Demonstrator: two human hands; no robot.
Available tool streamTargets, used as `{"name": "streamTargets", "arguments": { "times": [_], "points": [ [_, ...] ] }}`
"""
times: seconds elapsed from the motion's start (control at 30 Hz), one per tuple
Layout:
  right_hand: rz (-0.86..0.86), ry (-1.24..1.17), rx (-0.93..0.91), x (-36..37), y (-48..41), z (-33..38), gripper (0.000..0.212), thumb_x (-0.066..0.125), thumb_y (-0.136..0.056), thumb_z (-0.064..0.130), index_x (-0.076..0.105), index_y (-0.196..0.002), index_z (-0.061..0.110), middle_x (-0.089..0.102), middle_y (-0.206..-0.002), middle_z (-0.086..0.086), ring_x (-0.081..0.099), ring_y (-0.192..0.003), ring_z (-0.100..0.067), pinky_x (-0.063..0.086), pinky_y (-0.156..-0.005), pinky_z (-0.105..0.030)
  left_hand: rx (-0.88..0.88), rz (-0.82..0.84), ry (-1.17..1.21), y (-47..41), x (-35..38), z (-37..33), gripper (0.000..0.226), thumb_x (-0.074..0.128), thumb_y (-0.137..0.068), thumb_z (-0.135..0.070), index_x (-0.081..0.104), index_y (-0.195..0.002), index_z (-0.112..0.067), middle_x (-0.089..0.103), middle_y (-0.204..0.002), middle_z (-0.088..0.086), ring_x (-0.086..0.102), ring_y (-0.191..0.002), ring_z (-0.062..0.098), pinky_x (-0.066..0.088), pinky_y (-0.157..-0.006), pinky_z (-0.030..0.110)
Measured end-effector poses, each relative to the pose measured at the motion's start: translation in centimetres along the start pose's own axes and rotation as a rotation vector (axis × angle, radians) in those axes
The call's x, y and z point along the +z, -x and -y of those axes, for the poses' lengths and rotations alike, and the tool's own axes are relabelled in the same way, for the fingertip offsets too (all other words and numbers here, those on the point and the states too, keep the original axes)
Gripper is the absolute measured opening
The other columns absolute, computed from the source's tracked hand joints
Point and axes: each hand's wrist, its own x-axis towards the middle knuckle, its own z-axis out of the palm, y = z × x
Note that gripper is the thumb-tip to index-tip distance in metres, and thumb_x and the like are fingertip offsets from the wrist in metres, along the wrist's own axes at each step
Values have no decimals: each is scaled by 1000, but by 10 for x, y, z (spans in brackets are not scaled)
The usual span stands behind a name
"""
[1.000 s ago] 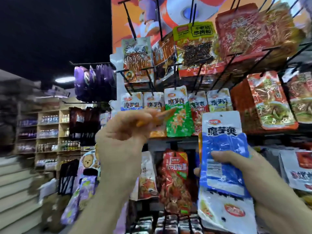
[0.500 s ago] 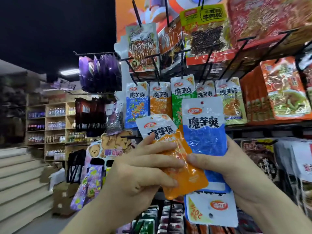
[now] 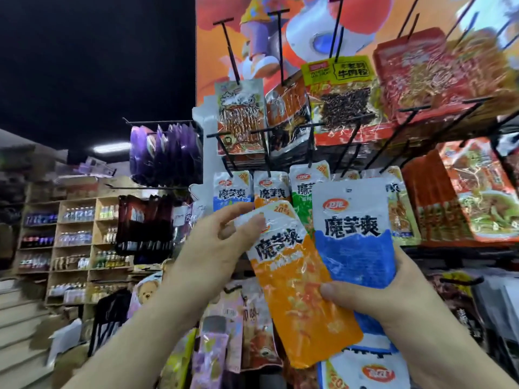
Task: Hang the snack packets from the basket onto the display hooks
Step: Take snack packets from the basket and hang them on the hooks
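Note:
My left hand (image 3: 213, 254) pinches the white top edge of an orange snack packet (image 3: 303, 299), which tilts down to the right. My right hand (image 3: 393, 307) grips a stack of blue packets (image 3: 354, 242), its thumb pressing on the orange packet's lower part. One more blue-and-white packet (image 3: 365, 372) hangs upside down below the stack. Behind them, a row of matching packets (image 3: 233, 189) in blue, orange and green hangs on black display hooks (image 3: 269, 153). The basket is out of view.
Larger red and orange snack bags (image 3: 477, 192) hang on hooks to the right and above. Purple packets (image 3: 165, 155) hang on a side rail at left. More hanging goods fill the rack below my hands. Wooden shelves with bottles (image 3: 75, 237) stand far left.
My left hand slid from the middle of the orange packet to its top edge. The orange packet now overlaps the blue stack under my right thumb. The view tilted up slightly.

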Motion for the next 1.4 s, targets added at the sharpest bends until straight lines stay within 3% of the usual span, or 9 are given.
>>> {"name": "streamTargets", "arguments": {
  "times": [0.23, 0.3, 0.37, 0.43, 0.5, 0.63, 0.7, 1.0, 1.4],
  "points": [
    [-54, 315, -100, 11, -13, 20, 102, 81, -68, 25, 8, -120, 73, 33, -121, 48, 44, -91, 33, 45, -71, -5, 69, -139, 70, -62, 6, -13, 2, 76, -79, -19, 74, -78, -18, 75, -77, 2, 70, -72, 15, 55, -64, 27],
    [-82, 565, -201, 10, -14, 27, 111, 78, -74, 32, -11, -124, 77, 16, -138, 45, 37, -115, 19, 36, -88, -14, 91, -121, 44, -75, 2, -18, 2, 74, -81, -18, 74, -83, -18, 76, -80, 2, 70, -76, 17, 57, -69, 30],
    [-100, 741, -275, 4, -19, 29, 112, 75, -80, 31, -17, -126, 76, 51, -124, 22, 66, -78, -12, 49, -66, -21, 111, -73, 17, -82, 1, -19, 3, 72, -84, -18, 74, -85, -18, 76, -82, 2, 70, -80, 18, 57, -76, 34],
    [-91, 856, -379, -1, -26, 32, 102, 70, -85, 29, -9, -122, 82, 46, -116, 25, 59, -46, -8, 46, -44, -16, 128, -45, -48, -85, 2, -20, 5, 68, -87, -20, 73, -85, -21, 76, -84, 1, 70, -82, 17, 58, -78, 34],
    [-37, 938, -468, -4, -36, 32, 78, 65, -89, 29, 18, -122, 81, 32, -122, 45, 63, -73, 13, 47, -58, -8, 127, -44, -87, -91, 1, -19, 12, 62, -93, -19, 72, -85, -21, 75, -86, 4, 68, -83, 20, 56, -81, 39],
    [-38, 845, -411, 0, -71, 30, 17, 60, -94, 24, 69, -95, 39, 71, -83, -2, 52, -48, -10, 44, -45, -22, 109, -34, -93, -104, -2, -21, 28, 51, -99, -9, 72, -84, -20, 72, -86, 12, 66, -79, 25, 56, -75, 42],
    [-37, 811, -398, 8, -86, 31, 11, 60, -94, 22, 71, -94, 26, 66, -63, 10, 42, -35, -4, 30, -38, -10, 163, -71, -54, -109, 1, -22, 27, 58, -95, -8, 74, -79, -23, 74, -83, 7, 68, -76, 21, 58, -70, 38],
    [-81, 434, -342, 39, -117, 19, 14, 76, -80, 28, 73, -92, 23, 74, -86, 8, 71, -76, -7, 58, -75, -26, 364, -349, -162, -141, 15, -11, 8, 75, -83, -17, 73, -83, -25, 70, -84, -10, 65, -81, 8, 54, -74, 25],
    [-204, 470, -409, 43, -123, 6, 36, 83, -74, 21, 72, -108, 17, 72, -92, 5, 71, -78, -6, 59, -73, -22, 501, -373, -556, -142, 9, -12, 16, 69, -88, -29, 77, -97, -19, 67, -93, -5, 62, -89, 12, 50, -79, 27]
  ]
}}
